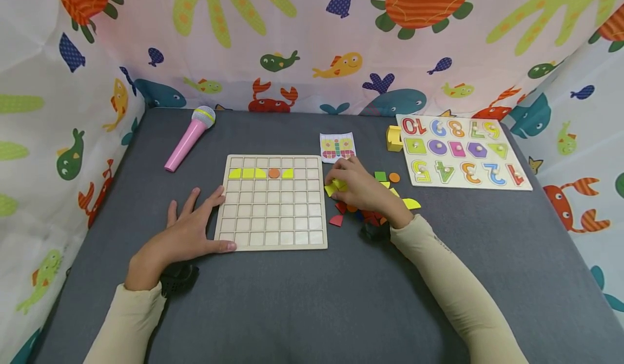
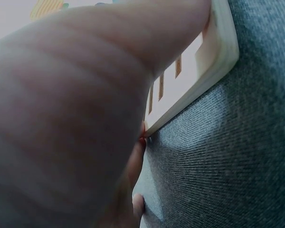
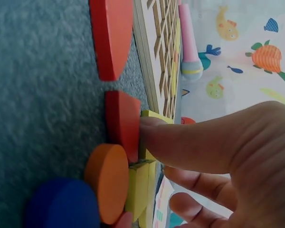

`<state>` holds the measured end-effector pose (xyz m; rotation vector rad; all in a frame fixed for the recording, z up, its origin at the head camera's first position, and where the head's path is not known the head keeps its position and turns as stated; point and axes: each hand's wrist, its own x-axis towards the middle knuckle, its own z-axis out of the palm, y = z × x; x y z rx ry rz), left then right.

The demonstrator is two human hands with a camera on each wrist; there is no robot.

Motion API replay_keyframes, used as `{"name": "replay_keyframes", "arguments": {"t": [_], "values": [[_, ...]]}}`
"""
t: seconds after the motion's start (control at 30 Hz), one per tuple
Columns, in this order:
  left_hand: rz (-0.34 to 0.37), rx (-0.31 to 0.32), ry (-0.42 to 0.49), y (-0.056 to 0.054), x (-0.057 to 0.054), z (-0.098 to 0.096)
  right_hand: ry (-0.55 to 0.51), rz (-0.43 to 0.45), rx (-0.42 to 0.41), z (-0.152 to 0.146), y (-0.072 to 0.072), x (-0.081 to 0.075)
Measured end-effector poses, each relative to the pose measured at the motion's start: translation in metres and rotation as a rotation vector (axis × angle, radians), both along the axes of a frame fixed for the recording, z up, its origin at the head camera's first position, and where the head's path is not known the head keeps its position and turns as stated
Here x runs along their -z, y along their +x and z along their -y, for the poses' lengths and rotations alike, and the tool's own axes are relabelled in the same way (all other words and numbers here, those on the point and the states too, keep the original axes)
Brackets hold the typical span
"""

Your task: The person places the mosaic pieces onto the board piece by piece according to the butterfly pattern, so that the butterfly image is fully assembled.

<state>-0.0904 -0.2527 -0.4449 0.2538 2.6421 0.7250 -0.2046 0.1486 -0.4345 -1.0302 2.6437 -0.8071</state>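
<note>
Sea-creature cloth (image 1: pixel 312 28) is hanging behind the grey tabletop (image 1: pixel 292 304) and along its left and right sides. Near the middle, a grid board (image 1: pixel 280 210) is lying flat, its second row from the far edge carrying 4 yellow shapes (image 1: pixel 248 173) and 1 orange disc (image 1: pixel 274 173). The left hand (image 1: pixel 187 234) is lying with fingers spread, gripping nothing, its thumb resting on the board's near left corner. The right hand (image 1: pixel 363 190) is curling over loose yellow pieces (image 1: pixel 330 190) just right of the board, its thumb touching 1; whether it is gripping that piece, I cannot tell. Red pieces (image 1: pixel 336 220) are lying nearby. Far left, a pink microphone (image 1: pixel 187 142) is lying; far right, a number puzzle (image 1: pixel 441 162).
</note>
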Motion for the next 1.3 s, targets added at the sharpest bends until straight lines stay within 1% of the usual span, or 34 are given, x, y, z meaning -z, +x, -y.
{"name": "replay_keyframes", "arguments": {"t": [0.2,0.37,0.47,0.6,0.7,0.83,1.07,1.17,1.23,1.3], "values": [[0.0,0.003,0.001,0.0,-0.001,0.0,-0.05,0.005,0.008,-0.001,0.001,0.002],[0.005,0.003,0.004,0.0,-0.001,0.0,-0.112,0.04,0.038,-0.003,0.001,0.006],[0.011,0.002,0.001,-0.001,-0.001,0.0,-0.169,0.09,0.066,-0.007,0.002,0.008],[0.015,-0.002,0.002,-0.001,-0.001,0.0,-0.243,0.186,0.102,-0.011,0.003,0.005],[0.01,-0.005,0.006,0.0,-0.001,0.0,-0.274,0.253,0.137,-0.014,0.001,0.003],[0.0,-0.002,0.004,0.0,-0.002,0.0,-0.31,0.345,0.184,-0.015,-0.004,0.0],[0.002,0.001,0.006,0.0,-0.003,0.0,-0.466,0.547,0.242,-0.002,-0.018,-0.005],[-0.001,0.001,0.007,0.0,-0.002,0.0,-0.491,0.581,0.272,0.008,-0.026,-0.006],[-0.002,0.002,0.008,0.0,-0.001,0.0,-0.485,0.575,0.279,0.016,-0.03,-0.007],[-0.003,0.003,0.009,0.0,0.0,-0.001,-0.463,0.55,0.278,0.023,-0.035,-0.008]]}}
